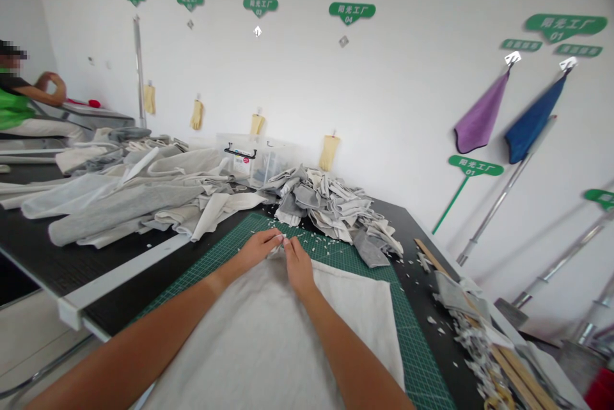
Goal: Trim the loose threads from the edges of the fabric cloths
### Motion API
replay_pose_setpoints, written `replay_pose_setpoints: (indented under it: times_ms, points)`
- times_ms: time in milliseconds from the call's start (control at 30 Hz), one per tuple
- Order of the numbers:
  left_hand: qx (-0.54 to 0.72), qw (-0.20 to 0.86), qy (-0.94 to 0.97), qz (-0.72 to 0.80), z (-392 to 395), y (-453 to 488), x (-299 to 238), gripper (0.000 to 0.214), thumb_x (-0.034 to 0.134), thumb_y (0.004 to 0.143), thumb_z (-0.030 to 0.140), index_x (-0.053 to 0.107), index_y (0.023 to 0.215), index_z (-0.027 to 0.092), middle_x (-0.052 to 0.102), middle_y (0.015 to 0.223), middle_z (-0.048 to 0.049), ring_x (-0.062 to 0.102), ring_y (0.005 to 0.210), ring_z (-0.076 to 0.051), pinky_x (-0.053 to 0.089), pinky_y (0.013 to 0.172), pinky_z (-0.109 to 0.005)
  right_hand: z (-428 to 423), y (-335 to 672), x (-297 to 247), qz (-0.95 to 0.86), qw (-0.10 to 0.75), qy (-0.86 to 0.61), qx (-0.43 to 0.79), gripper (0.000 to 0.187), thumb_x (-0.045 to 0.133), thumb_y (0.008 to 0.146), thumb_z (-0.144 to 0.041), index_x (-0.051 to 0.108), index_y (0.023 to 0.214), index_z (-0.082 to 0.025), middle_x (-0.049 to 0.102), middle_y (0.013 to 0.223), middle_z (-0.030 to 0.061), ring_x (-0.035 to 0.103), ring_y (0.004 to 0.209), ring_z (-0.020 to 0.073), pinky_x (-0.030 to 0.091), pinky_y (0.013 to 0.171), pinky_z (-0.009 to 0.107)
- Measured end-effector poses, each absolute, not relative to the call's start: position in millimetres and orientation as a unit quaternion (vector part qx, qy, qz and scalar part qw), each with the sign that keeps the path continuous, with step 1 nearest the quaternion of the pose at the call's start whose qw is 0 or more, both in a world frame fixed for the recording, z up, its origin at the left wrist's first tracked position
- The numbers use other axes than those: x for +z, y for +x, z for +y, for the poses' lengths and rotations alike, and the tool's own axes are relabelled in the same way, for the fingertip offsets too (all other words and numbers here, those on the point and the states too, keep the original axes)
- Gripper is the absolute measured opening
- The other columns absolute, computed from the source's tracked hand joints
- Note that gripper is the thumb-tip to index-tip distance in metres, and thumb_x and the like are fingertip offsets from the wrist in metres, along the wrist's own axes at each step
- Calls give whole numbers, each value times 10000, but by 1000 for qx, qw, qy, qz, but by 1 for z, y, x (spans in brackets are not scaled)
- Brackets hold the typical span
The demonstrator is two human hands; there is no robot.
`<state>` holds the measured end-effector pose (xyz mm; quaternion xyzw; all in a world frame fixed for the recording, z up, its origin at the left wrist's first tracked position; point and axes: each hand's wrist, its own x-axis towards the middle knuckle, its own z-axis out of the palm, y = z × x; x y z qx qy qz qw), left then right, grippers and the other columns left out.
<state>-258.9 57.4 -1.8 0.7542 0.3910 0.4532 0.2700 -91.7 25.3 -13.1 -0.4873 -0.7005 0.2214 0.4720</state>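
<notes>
A large piece of pale grey cloth [268, 339] lies over the green cutting mat [417, 346] and reaches down towards me. At its far edge, my left hand [261, 245] and my right hand [297, 263] are close together, both closed on the cloth. The fingertips pinch a gathered bit of its edge, and a small pale bit shows between them. Small white scraps [314, 240] are scattered on the mat just beyond my hands.
Folded grey cloths [330, 205] are heaped behind the mat, with long cloth pieces [129, 205] at left. A clear plastic box [244, 164] stands by the wall. Wooden strips [518, 371] and scraps lie along the right edge. A person in a green vest [16, 100] sits far left.
</notes>
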Motion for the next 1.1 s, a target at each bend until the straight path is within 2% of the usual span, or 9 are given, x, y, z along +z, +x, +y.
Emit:
replay_pose_setpoints:
  times_ms: [300, 1100]
  points:
    - [453, 278, 755, 385, 59, -258, -9, 406, 441, 963, 513, 596, 821, 165, 603, 780, 3, 529, 762, -147, 404, 706, -235, 27, -90, -14, -716, 452, -491, 204, 370, 313, 1029, -515, 492, 847, -248, 545, 721, -27, 552, 677, 165, 336, 636, 255]
    - [466, 304, 741, 376, 65, -256, -17, 444, 451, 960, 539, 636, 839, 154, 632, 786, -9, 542, 757, -148, 413, 717, -247, 33, -89, -19, -723, 461, -471, 210, 367, 322, 1029, -513, 444, 816, -241, 500, 704, -42, 511, 668, 156, 311, 638, 244]
